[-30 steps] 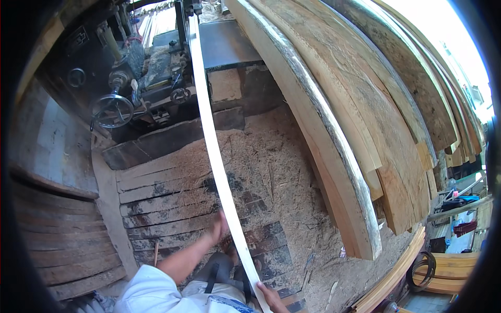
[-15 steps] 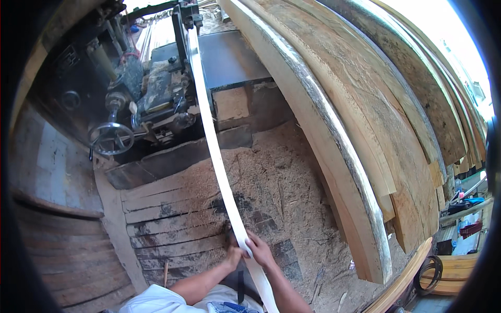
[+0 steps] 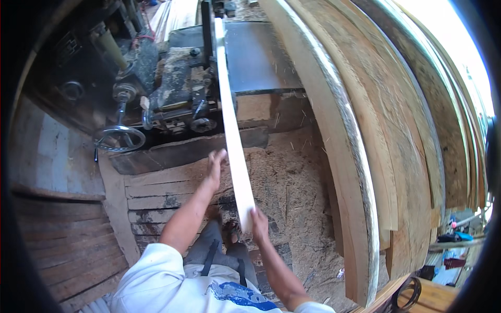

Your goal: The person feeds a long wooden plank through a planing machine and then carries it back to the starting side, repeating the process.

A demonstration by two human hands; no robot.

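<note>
Wooden strip point(image 3: 233, 135): extends lengthwise ahead of right fingers point(image 3: 254, 214) pinching its near end; just right of spread left fingers point(image 3: 218, 157).

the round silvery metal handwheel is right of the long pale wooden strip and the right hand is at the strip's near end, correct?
No: the head view shows the round silvery metal handwheel left of the long pale wooden strip. The right hand is at the strip's near end.
</note>
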